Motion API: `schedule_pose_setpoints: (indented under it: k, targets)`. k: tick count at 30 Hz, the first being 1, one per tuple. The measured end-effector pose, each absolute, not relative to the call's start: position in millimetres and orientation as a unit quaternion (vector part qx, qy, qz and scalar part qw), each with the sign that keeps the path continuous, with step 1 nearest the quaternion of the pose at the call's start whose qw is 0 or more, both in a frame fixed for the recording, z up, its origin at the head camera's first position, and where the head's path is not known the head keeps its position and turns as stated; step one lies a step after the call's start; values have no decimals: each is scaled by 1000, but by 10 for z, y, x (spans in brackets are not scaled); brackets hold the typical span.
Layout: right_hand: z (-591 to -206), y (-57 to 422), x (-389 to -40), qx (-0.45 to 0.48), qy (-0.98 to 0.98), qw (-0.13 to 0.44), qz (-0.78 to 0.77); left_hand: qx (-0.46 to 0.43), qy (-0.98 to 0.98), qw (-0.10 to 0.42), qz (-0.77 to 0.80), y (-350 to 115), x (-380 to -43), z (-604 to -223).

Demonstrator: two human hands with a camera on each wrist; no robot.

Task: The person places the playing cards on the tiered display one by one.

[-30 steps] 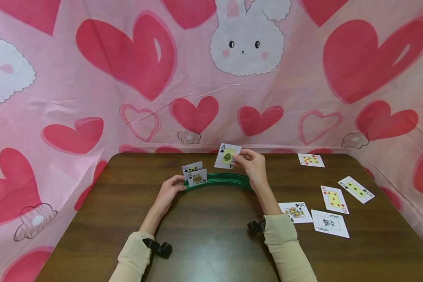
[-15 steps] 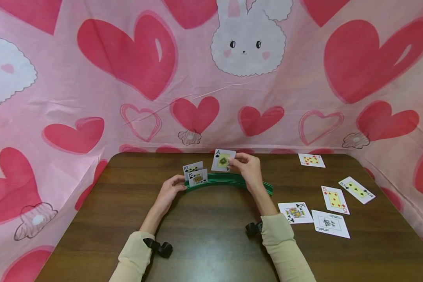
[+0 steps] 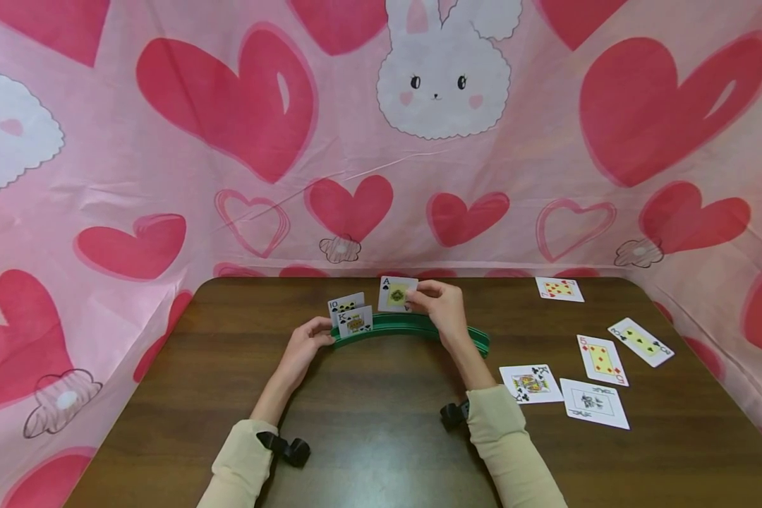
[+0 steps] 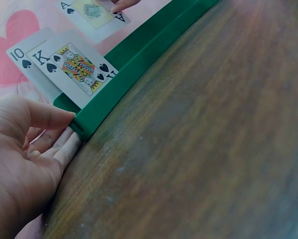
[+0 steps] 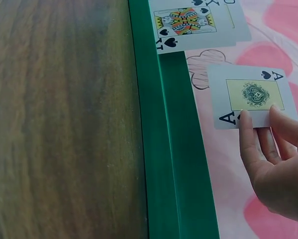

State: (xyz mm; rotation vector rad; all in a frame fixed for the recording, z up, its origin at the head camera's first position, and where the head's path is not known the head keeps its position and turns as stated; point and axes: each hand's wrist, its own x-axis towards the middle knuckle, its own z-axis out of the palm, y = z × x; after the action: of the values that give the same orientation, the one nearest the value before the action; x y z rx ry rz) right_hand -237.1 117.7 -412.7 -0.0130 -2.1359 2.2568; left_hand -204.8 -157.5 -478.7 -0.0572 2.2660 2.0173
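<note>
A curved green card holder (image 3: 406,323) lies across the table. At its left end stand the king of spades (image 3: 355,322) and, behind it in the other row, the ten of spades (image 3: 346,302). My left hand (image 3: 305,344) pinches that end of the holder between thumb and fingers, as the left wrist view shows with the holder's tip (image 4: 84,124). The ace of spades (image 5: 248,94) is pinched at its right edge by my right hand (image 3: 443,307). It is held upright just above the holder's back edge, right of the king, apart from the holder in the right wrist view.
Face-up on the right of the table lie a king of clubs (image 3: 532,384), a joker (image 3: 594,403), a five of diamonds (image 3: 602,360) and a black-suited card (image 3: 641,342). Farther back is a red seven (image 3: 559,289). A pink heart-print cloth (image 3: 355,155) hangs behind the table.
My right hand has moved left and down with the ace of spades, bringing it closer to the king and the holder. My left hand stays at the holder's left end.
</note>
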Motion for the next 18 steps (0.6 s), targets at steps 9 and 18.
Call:
schedule_pose_setpoints:
  k: [9, 18]
  targets:
    - [-4137, 1151, -2359, 3, -686, 13, 728, -23, 742, 53, 668, -1587, -2040, -4771]
    - [-4182, 1127, -2375, 10, -679, 11, 734, -19, 745, 51, 665, -1582, -2039, -4794]
